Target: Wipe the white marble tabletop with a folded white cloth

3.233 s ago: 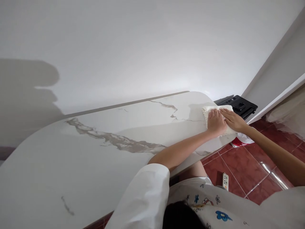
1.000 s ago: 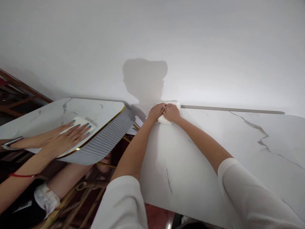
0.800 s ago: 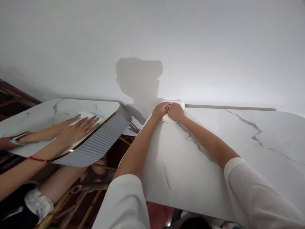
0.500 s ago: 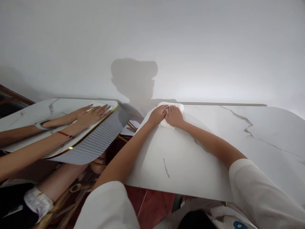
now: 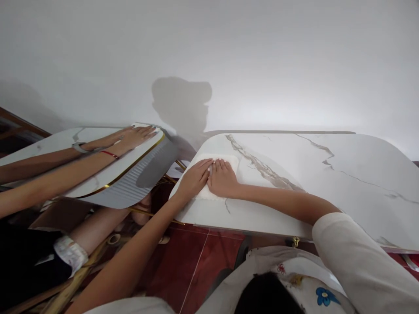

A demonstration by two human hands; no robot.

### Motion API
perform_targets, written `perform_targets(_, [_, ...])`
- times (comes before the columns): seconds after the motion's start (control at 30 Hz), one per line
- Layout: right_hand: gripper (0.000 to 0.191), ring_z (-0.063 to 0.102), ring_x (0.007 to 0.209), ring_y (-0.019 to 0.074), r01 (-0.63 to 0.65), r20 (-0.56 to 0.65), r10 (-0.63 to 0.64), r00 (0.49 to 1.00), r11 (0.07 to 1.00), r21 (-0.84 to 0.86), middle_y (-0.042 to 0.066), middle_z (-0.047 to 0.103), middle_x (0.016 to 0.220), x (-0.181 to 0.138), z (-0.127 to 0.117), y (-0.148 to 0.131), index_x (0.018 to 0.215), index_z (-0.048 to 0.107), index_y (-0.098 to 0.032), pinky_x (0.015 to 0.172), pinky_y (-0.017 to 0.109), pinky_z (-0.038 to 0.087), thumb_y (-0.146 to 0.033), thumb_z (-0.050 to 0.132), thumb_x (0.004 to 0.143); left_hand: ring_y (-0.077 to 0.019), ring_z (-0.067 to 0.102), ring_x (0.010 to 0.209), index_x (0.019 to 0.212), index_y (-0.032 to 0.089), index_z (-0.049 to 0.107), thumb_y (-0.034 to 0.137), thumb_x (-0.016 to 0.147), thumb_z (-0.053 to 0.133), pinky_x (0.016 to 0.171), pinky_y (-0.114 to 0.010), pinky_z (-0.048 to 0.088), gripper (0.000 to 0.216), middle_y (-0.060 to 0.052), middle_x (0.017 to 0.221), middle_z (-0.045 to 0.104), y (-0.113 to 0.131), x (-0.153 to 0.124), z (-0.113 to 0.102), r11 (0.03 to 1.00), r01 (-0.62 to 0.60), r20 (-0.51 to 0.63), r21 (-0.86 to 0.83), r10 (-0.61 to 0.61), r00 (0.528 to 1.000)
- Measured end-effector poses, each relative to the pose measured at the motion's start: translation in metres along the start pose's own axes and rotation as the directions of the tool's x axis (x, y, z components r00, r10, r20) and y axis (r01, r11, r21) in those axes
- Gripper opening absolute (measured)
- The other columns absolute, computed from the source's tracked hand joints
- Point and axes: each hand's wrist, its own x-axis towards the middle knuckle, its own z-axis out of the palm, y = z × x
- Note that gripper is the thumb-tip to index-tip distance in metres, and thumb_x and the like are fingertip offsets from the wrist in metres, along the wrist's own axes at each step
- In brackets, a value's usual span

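A white cloth (image 5: 232,163) lies spread on the white marble-patterned tabletop (image 5: 278,150), close to its rounded left end. My left hand (image 5: 195,178) presses flat on the cloth with its fingers stretched forward. My right hand (image 5: 223,179) rests flat beside it, also on the cloth, and the fingertips of both hands meet or nearly meet. Much of the cloth is hidden under the hands. Grey-brown veins run across the tabletop to the right.
At left stands a second marble-patterned table (image 5: 94,181) with a gold edge and ribbed side. Another person's hands (image 5: 135,136) lie flat at its far end, apparently on something white. A wall (image 5: 262,65) rises behind both tables. Red tiled floor (image 5: 193,261) shows below.
My hands and the white cloth have come from the far edge back toward me and slightly left. The co-worker's hands have slid farther out on the other table. My view has shifted a little.
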Motion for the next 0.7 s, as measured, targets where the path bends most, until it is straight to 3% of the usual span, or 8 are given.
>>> perform_targets(0.2, [0.057,0.036,0.13,0.0337,0.1,-0.005,-0.1,0.995,0.995,0.01,0.027,0.041,0.138,-0.034,-0.006,-0.022,0.132,0.041,0.01,0.108,0.045,0.024,-0.028,0.04,0.089,-0.0223,0.046,0.123,0.131,0.023,0.047,0.032,0.089,0.026,0.109,-0.043,0.035,0.048,-0.005,0.132,0.052,0.027,-0.046,-0.013,0.997,0.075,-0.033,0.024,-0.074,0.997])
perform_targets(0.37, [0.058,0.035,0.131,0.0334,0.175,0.034,-0.176,0.984,0.984,0.022,0.026,0.04,0.139,-0.067,-0.021,-0.011,0.132,0.041,0.011,0.11,0.043,0.023,-0.027,0.04,0.088,-0.024,0.047,0.123,0.129,0.016,0.048,0.027,0.088,0.025,0.108,-0.043,0.036,0.049,-0.011,0.13,0.054,0.063,-0.061,-0.005,0.992,0.106,-0.057,0.074,-0.102,0.993])
perform_targets(0.57, [0.054,0.037,0.13,0.0288,0.177,0.005,-0.177,0.984,0.984,0.016,0.021,0.043,0.139,-0.091,-0.036,0.027,0.132,0.046,0.001,0.108,0.044,0.027,-0.027,0.04,0.085,-0.024,0.049,0.12,0.126,0.018,0.051,0.022,0.085,0.029,0.105,-0.042,0.04,0.047,-0.011,0.127,0.056,0.107,-0.043,0.01,0.99,0.094,-0.072,0.108,-0.087,0.994])
perform_targets(0.7, [0.053,0.037,0.13,0.0279,0.143,-0.002,-0.143,0.99,0.99,-0.003,0.02,0.045,0.138,-0.075,-0.037,0.057,0.132,0.046,0.002,0.108,0.042,0.026,-0.026,0.037,0.087,-0.023,0.051,0.118,0.123,0.018,0.054,0.02,0.084,0.032,0.104,-0.04,0.041,0.045,-0.009,0.125,0.058,0.112,-0.007,0.019,0.99,0.096,-0.083,0.105,-0.087,0.993])
